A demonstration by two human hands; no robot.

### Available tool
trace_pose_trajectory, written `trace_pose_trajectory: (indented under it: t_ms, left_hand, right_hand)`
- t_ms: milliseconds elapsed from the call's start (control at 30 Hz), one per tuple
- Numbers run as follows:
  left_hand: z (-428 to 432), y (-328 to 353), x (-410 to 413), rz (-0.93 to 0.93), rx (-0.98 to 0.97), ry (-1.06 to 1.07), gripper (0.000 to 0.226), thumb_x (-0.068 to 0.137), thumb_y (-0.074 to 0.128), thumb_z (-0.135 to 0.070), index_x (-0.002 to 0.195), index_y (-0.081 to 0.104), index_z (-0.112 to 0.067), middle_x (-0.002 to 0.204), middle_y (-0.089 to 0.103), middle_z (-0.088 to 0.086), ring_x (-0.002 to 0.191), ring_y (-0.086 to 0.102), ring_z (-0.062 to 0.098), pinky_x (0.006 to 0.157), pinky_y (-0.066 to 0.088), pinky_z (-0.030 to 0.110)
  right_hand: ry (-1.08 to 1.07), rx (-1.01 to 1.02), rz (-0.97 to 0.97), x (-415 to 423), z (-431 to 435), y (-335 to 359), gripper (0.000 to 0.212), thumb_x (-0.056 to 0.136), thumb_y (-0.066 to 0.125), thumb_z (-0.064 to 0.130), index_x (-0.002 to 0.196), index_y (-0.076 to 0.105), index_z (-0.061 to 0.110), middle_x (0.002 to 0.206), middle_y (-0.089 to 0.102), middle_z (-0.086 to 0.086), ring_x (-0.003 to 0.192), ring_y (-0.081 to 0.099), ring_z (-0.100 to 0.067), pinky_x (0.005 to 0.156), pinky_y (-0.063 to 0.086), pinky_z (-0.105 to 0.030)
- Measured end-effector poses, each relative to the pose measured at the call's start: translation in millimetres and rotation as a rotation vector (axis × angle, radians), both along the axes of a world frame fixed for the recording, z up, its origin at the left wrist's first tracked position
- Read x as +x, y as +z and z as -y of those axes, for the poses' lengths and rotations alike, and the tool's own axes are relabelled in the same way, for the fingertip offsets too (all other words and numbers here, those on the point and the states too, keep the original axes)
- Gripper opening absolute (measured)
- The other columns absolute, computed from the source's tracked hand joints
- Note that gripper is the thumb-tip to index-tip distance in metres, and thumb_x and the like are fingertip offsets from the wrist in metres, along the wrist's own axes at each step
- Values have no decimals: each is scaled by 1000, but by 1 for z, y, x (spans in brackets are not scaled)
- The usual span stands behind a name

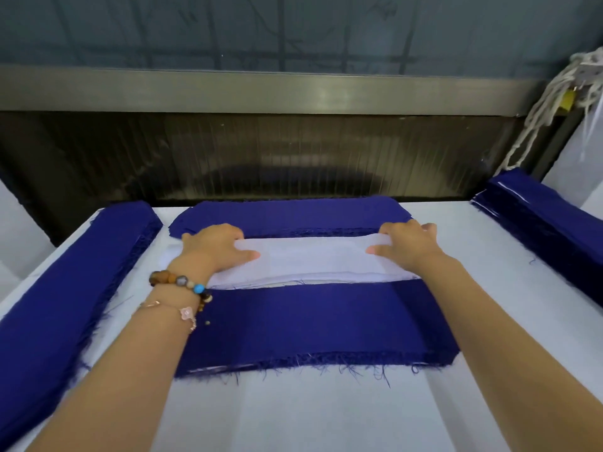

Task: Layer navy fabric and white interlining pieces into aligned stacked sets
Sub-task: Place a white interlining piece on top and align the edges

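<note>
While snug between navy stacks (pixel 313 321), white interlining (pixel 313 259), far edge pinched by left hand (pixel 215 246) and right hand (pixel 408 246).

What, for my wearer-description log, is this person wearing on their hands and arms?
No sleeves or gloves show; both forearms are bare. By the left hand, the wrist carries a beaded bracelet of brown wooden beads with one grey and one turquoise bead, plus a thin rose-gold chain with a pale pink flower charm. The right hand and wrist wear nothing visible.
</note>
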State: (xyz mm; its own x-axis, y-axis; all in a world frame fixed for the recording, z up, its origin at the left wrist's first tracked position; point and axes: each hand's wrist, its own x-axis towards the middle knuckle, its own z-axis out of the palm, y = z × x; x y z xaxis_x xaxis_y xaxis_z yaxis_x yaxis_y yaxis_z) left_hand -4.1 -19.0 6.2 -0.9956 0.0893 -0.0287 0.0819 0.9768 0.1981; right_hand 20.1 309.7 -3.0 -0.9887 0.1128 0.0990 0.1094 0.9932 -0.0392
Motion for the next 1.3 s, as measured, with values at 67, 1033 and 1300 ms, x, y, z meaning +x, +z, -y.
trace_pose_trajectory:
  t_ms: [67,1033,1300]
  left_hand:
    - [24,0,4,-10,-8,75,22,91,56,-51,89,54,-29,118,56,-7,115,49,23,103,27,53]
    - [76,-29,107,-271,473,142,25,93,61,-25,81,56,-4,75,57,12,66,52,22,59,40,29]
    - [78,-21,108,-266,586,199,30,91,64,-30,83,61,-1,79,60,21,64,49,23,58,36,32]
  right_hand:
    - [-81,38,-18,4,-15,-1,36,92,48,55,110,57,25,108,61,-1,109,48,-24,94,28,-41]
    - [-178,-399,-307,120,-29,-28,25,101,38,29,105,56,12,86,63,-11,85,51,-35,77,36,-40]
    - [-257,-586,-347,125,-26,-17,22,99,45,32,100,54,13,87,57,-6,86,50,-31,88,41,-48]
